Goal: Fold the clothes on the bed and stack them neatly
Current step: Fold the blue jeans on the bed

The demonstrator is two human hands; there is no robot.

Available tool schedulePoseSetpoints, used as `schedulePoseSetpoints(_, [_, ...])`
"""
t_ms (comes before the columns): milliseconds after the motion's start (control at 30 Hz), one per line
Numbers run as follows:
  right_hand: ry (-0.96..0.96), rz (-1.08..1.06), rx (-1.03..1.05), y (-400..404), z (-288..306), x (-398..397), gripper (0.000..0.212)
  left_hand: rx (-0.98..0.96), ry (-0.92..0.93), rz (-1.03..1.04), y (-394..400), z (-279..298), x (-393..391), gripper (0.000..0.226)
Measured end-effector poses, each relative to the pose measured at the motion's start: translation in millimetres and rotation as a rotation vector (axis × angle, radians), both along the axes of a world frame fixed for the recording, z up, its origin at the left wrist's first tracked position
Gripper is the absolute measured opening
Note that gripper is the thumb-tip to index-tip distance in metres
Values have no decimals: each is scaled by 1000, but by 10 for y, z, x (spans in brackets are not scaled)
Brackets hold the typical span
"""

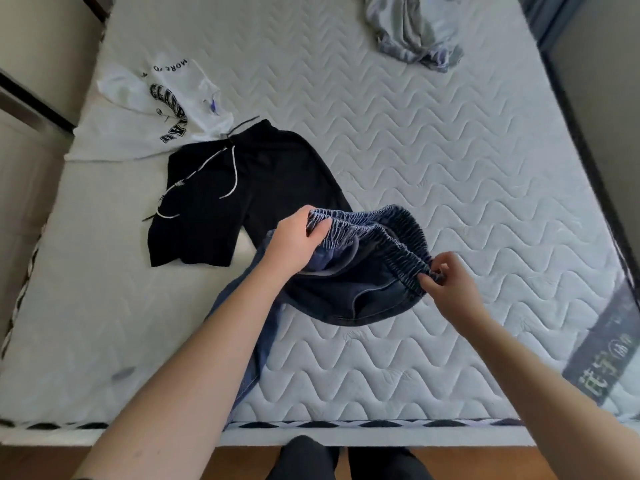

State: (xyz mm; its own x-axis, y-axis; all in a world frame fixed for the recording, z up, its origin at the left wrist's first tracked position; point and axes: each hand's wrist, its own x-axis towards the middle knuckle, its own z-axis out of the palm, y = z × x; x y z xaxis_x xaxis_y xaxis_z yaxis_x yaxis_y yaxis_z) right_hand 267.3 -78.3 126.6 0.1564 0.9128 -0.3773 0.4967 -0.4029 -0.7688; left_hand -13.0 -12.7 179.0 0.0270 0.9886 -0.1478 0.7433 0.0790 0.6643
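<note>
Jeans held up over bed, waistband gripped by left hand, pinched by right hand; legs trailing down; folding barely begun, apparently; next: spread flat, align legs.

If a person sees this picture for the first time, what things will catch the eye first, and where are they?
First come the two hands at the centre: the left hand and the right hand hold the elastic waistband of blue denim trousers above the quilted mattress. To the left lie black shorts with white drawstrings, beside a white printed shirt. A crumpled grey garment lies at the far edge.
</note>
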Motion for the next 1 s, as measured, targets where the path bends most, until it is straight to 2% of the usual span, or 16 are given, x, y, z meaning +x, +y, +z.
schedulePoseSetpoints(100, [22,146,58,-22,386,225,31,-7,-7,-26,18,378,-20,18])
schedulePoseSetpoints(200, [-89,306,122,-15,724,350,41,3,21,-42,-25,710,-66,20])
schedulePoseSetpoints(333, [-198,331,182,-26,1019,414,39,64,-3,-44,-113,1041,-156,24])
schedulePoseSetpoints(500, [-337,422,157,-356,1117,424,34,42,5,-92,-337,1132,-276,28])
schedulePoseSetpoints(633, [-413,409,236,-584,1143,320,23,93,-38,-69,-512,1211,-532,40])
schedulePoseSetpoints(800, [-465,366,314,-527,1462,138,17,108,-49,-105,-642,1473,-851,56])
schedulePoseSetpoints(933, [-507,324,348,-314,1906,-94,18,38,-39,-244,-638,1785,-1071,61])
schedulePoseSetpoints(1000, [-541,320,351,-200,2176,-178,18,5,-17,-318,-616,1969,-1215,54])
